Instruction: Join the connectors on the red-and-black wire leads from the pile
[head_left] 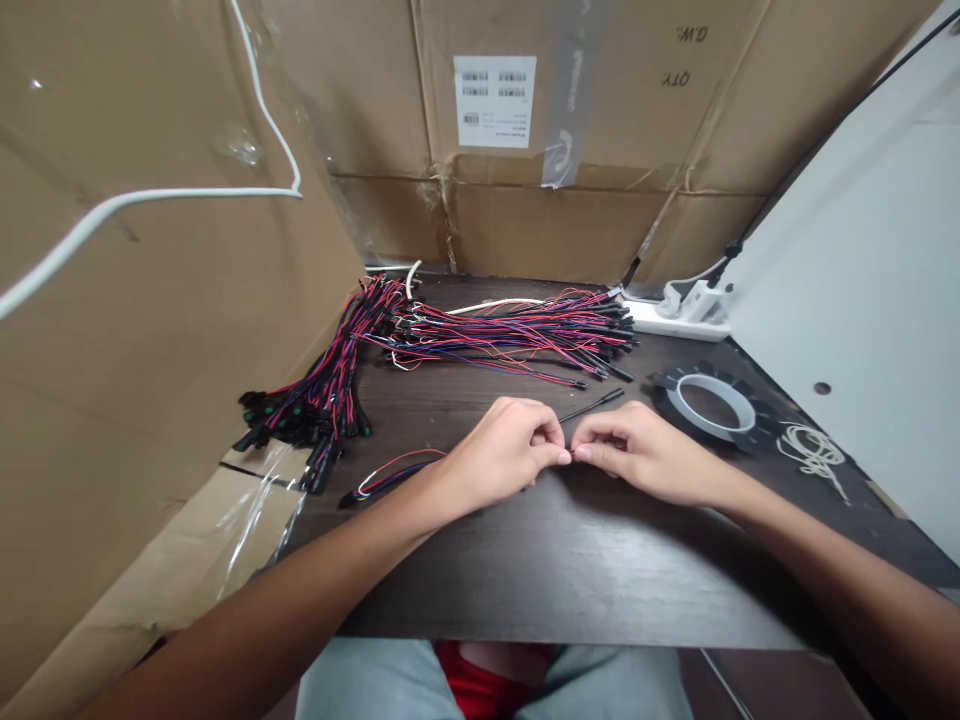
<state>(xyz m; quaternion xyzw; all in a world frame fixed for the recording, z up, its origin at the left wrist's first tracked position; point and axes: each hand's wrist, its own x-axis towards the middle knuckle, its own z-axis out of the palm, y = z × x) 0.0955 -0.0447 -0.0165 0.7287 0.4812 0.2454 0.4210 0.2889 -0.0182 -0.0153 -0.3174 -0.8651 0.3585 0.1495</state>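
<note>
Red wire point(573, 455), barely visible, centre of frame: pinched thumb-to-finger by my left hand point(517, 445) and my right hand point(637, 450). Multicoloured wire harness point(390, 482), lower left of centre. Risk: uneven tugging could slip the red wire free.

Ahead of me, behind the counter point(562, 580), stands a cardboard panel point(630, 130) with a white label point(495, 120) and, right of that, a strip of shiny tape point(568, 90). On my left, a white cable point(195, 191) crosses more cardboard point(150, 400). To my right lie a white power strip point(679, 323), a pale ring point(707, 428) and loosely coiled cord point(810, 450), beside a white panel point(855, 240).
</note>
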